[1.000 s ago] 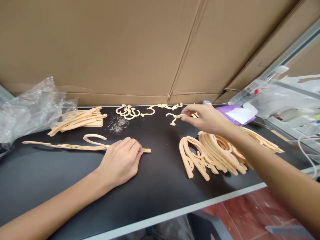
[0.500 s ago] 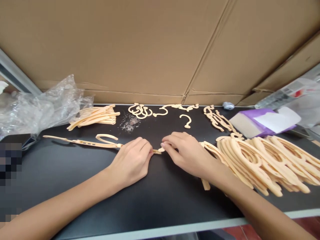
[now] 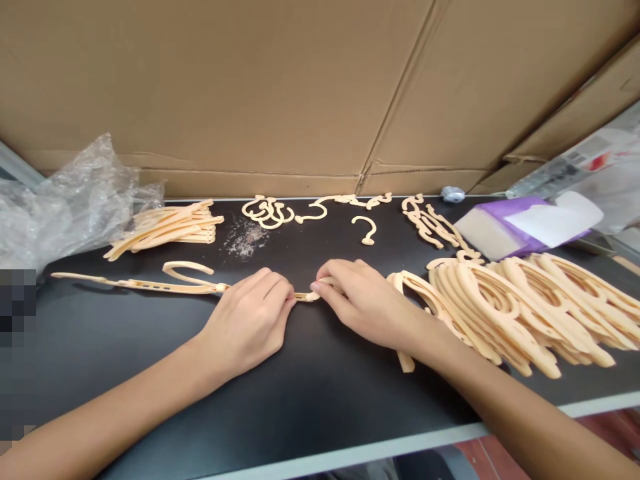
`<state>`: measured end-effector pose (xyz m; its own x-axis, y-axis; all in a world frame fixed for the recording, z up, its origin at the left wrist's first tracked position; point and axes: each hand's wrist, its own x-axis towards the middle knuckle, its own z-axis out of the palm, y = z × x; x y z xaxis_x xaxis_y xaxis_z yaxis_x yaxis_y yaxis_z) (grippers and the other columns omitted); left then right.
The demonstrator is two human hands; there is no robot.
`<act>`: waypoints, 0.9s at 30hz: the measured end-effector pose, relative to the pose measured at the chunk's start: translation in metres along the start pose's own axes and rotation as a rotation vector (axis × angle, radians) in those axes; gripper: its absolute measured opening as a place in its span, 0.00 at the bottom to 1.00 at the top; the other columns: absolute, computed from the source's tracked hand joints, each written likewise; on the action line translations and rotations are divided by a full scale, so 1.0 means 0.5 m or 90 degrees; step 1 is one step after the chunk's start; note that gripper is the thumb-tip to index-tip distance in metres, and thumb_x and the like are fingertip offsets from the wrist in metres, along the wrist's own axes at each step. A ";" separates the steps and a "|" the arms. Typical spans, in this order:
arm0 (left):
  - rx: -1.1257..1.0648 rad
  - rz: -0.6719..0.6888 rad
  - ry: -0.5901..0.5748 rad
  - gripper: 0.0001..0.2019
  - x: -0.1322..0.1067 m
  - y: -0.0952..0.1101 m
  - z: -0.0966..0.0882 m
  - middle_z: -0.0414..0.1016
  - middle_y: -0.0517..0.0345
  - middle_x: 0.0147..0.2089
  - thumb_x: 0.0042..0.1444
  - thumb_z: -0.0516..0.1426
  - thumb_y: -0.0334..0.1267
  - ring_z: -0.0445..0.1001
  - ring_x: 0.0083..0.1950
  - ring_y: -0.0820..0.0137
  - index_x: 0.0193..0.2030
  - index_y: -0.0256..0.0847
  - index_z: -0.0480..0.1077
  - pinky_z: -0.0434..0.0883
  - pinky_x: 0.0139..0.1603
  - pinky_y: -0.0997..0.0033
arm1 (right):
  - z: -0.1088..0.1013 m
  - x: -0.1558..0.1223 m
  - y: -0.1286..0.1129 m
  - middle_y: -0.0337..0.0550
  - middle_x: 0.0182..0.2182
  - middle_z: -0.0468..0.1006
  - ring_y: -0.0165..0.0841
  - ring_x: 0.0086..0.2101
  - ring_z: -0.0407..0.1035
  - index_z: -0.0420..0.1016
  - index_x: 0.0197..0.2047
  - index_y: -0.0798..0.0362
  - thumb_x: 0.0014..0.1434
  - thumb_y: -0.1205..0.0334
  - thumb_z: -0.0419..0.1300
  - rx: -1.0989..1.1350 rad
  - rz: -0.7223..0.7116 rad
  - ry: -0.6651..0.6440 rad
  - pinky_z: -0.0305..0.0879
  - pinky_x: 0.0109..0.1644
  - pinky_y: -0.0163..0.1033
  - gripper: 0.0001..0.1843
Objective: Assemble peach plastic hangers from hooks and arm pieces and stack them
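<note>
A cream clothes hanger (image 3: 170,287) stretches sideways over the black table, a curved loop standing up from its middle. My left hand (image 3: 250,310) is closed around it, and its slotted right end shows past the fingertips. Pinched between the thumb and fingers of my right hand (image 3: 363,303) is a cream hanger piece (image 3: 315,295), mostly hidden by the fingers. This piece meets the hanger's right end; how they join is too small to tell. Just right of my right hand lies a stack of cream hangers (image 3: 495,313).
Along the back lie hanger arms (image 3: 170,227), several loose hooks (image 3: 270,213), a single hook (image 3: 369,230) and more small parts (image 3: 430,223). Clear plastic wrap (image 3: 75,200) is at left, a purple tissue pack (image 3: 520,223) at right. Cardboard (image 3: 225,87) walls the back.
The view has shifted slightly, so the table things appear further left. My right hand has brought its hanger piece up against the hanger's right end. Both hands keep their grip.
</note>
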<state>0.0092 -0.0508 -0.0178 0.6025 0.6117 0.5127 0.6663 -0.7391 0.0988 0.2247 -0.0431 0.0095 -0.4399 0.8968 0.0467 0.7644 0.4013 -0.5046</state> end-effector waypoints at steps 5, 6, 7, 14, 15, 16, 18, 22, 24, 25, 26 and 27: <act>0.011 -0.002 -0.001 0.10 -0.001 0.001 -0.001 0.74 0.54 0.33 0.67 0.53 0.29 0.72 0.34 0.67 0.34 0.36 0.70 0.68 0.33 0.68 | -0.007 -0.001 0.002 0.41 0.38 0.80 0.37 0.38 0.71 0.67 0.39 0.50 0.72 0.61 0.50 -0.001 0.001 -0.006 0.58 0.49 0.45 0.10; 0.011 -0.002 0.000 0.10 -0.001 0.001 -0.001 0.74 0.54 0.33 0.67 0.53 0.29 0.72 0.34 0.67 0.34 0.36 0.70 0.68 0.33 0.68 | -0.005 -0.001 0.002 0.41 0.37 0.81 0.36 0.38 0.72 0.67 0.39 0.50 0.72 0.61 0.50 0.001 -0.006 -0.008 0.58 0.49 0.45 0.10; 0.010 -0.001 -0.001 0.10 -0.001 0.001 -0.001 0.74 0.54 0.33 0.67 0.53 0.29 0.72 0.34 0.67 0.34 0.36 0.70 0.68 0.33 0.68 | -0.003 -0.001 0.003 0.41 0.37 0.81 0.36 0.38 0.72 0.67 0.39 0.50 0.72 0.61 0.50 0.005 -0.015 -0.007 0.58 0.50 0.45 0.10; 0.011 -0.001 0.001 0.10 0.001 -0.001 0.000 0.74 0.54 0.33 0.67 0.53 0.29 0.73 0.34 0.67 0.34 0.37 0.70 0.68 0.33 0.69 | -0.004 0.000 0.006 0.40 0.34 0.82 0.35 0.36 0.74 0.70 0.39 0.50 0.72 0.59 0.52 -0.007 -0.017 0.016 0.59 0.46 0.42 0.10; 0.010 0.000 -0.001 0.10 0.002 -0.001 0.000 0.74 0.54 0.33 0.67 0.53 0.29 0.73 0.34 0.67 0.34 0.37 0.70 0.68 0.33 0.69 | -0.007 0.000 0.006 0.40 0.34 0.82 0.35 0.36 0.73 0.70 0.39 0.50 0.72 0.59 0.52 -0.009 -0.010 0.015 0.59 0.43 0.40 0.10; 0.011 -0.001 -0.002 0.10 0.002 -0.001 0.000 0.75 0.54 0.33 0.67 0.53 0.29 0.73 0.34 0.67 0.34 0.36 0.70 0.68 0.33 0.69 | -0.009 -0.001 0.007 0.40 0.35 0.82 0.35 0.35 0.73 0.71 0.39 0.50 0.72 0.59 0.52 -0.009 -0.003 0.016 0.59 0.41 0.39 0.10; 0.011 -0.002 -0.002 0.10 0.002 0.000 0.000 0.75 0.54 0.33 0.68 0.53 0.29 0.73 0.34 0.67 0.34 0.36 0.70 0.68 0.33 0.69 | -0.011 -0.001 0.008 0.41 0.37 0.82 0.35 0.36 0.74 0.72 0.40 0.50 0.72 0.58 0.53 -0.016 -0.001 0.016 0.59 0.40 0.39 0.10; 0.008 -0.001 0.002 0.10 0.001 0.001 -0.002 0.75 0.54 0.33 0.67 0.53 0.29 0.73 0.34 0.67 0.34 0.36 0.70 0.68 0.33 0.68 | -0.008 -0.003 0.013 0.44 0.40 0.83 0.38 0.41 0.75 0.76 0.43 0.51 0.72 0.59 0.53 -0.047 -0.051 0.024 0.63 0.47 0.42 0.11; 0.009 0.001 0.004 0.10 0.000 0.001 -0.003 0.75 0.54 0.33 0.67 0.53 0.29 0.73 0.34 0.67 0.34 0.36 0.70 0.68 0.32 0.68 | -0.007 -0.004 0.015 0.46 0.42 0.83 0.39 0.42 0.76 0.78 0.44 0.52 0.72 0.60 0.53 -0.041 -0.066 0.028 0.64 0.49 0.43 0.12; 0.010 0.002 0.005 0.10 0.000 0.000 -0.003 0.75 0.54 0.33 0.67 0.53 0.29 0.73 0.34 0.67 0.34 0.36 0.70 0.68 0.32 0.69 | -0.007 -0.004 0.016 0.47 0.42 0.83 0.39 0.42 0.76 0.78 0.45 0.52 0.72 0.61 0.53 -0.032 -0.071 0.029 0.65 0.49 0.42 0.12; 0.012 0.002 0.006 0.10 0.001 0.000 -0.003 0.75 0.55 0.33 0.67 0.52 0.29 0.73 0.34 0.68 0.34 0.36 0.70 0.68 0.32 0.69 | -0.007 -0.004 0.016 0.47 0.43 0.83 0.39 0.43 0.76 0.79 0.46 0.52 0.71 0.62 0.53 -0.020 -0.076 0.031 0.65 0.49 0.42 0.12; 0.014 0.002 0.005 0.10 0.001 0.000 -0.003 0.75 0.55 0.33 0.68 0.52 0.29 0.73 0.34 0.68 0.34 0.37 0.70 0.68 0.32 0.69 | -0.009 -0.004 0.016 0.47 0.43 0.83 0.38 0.43 0.76 0.79 0.47 0.52 0.71 0.62 0.54 -0.007 -0.080 0.033 0.66 0.49 0.41 0.12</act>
<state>0.0087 -0.0510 -0.0163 0.6014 0.6066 0.5198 0.6736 -0.7349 0.0783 0.2336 -0.0410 0.0092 -0.5077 0.8476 0.1542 0.7099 0.5130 -0.4827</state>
